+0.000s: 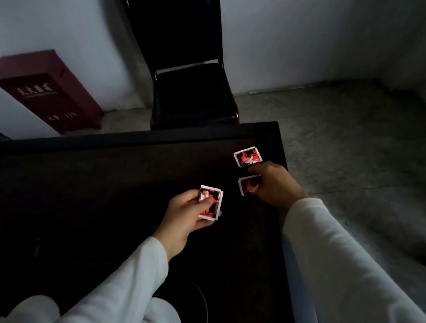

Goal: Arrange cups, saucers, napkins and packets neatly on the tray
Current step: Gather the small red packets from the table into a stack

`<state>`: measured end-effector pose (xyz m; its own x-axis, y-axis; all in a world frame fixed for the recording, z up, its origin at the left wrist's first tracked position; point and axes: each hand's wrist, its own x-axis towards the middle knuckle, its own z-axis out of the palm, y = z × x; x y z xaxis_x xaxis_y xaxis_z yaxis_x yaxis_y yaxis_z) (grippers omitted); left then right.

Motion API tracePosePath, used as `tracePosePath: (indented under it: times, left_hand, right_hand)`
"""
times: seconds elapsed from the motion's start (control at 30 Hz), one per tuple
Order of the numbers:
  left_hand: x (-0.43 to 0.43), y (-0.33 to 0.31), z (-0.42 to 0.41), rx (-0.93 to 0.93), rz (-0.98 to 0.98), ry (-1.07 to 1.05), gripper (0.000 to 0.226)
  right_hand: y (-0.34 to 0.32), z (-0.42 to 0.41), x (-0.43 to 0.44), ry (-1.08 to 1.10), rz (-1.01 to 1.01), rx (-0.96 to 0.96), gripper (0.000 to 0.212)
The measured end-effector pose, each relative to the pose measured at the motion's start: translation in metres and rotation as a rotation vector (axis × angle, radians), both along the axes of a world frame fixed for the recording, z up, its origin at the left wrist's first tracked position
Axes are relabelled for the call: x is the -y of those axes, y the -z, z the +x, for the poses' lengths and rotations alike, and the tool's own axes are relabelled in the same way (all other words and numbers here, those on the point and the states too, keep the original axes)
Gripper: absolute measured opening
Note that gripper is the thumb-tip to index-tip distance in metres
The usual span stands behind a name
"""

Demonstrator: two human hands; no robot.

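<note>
The small red-and-black foil packets with white edges (pixel 210 203) sit stacked in my left hand (pixel 184 216), thumb pressed on top, fingers beneath, above the middle of the dark desk (pixel 99 175). They look feather-light, thin, bendy and probably slick, so I'd grip them by their flat faces, not the crimped edges. My right hand (pixel 274 185) pinches another such packet (pixel 248 184) near the desk's far right corner; one more (pixel 247 156) lies flat just beyond my fingertips, closer to that corner. The tray, cups and saucers I cannot make out in the dim near part.
</note>
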<state>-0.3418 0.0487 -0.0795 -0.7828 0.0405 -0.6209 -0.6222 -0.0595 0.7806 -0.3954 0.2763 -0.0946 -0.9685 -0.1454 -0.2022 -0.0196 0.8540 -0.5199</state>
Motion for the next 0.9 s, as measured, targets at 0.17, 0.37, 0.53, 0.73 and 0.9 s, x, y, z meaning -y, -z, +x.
tracePosePath:
  times: [0.17, 0.37, 0.53, 0.73, 0.9]
  left_hand:
    - [-0.013, 0.016, -0.009, 0.125, 0.192, -0.107, 0.021]
    - [-0.011, 0.039, -0.021, 0.135, 0.337, -0.124, 0.023]
    - [-0.012, 0.050, -0.025, 0.113, 0.346, -0.148, 0.025]
    - [-0.011, 0.049, -0.025, 0.115, 0.394, -0.150, 0.025]
    - [-0.012, 0.051, -0.024, 0.127, 0.399, -0.136, 0.023]
  right_hand:
    - [0.006, -0.011, -0.013, 0.015, 0.070, 0.063, 0.038]
    - [0.018, 0.001, -0.010, 0.272, -0.223, -0.015, 0.014]
    - [0.024, 0.020, 0.020, 0.439, -0.696, 0.103, 0.013]
    - [0.040, 0.031, 0.057, 0.419, -0.548, 0.056, 0.011]
    - [0.031, 0.026, 0.046, 0.241, -0.254, 0.058, 0.023]
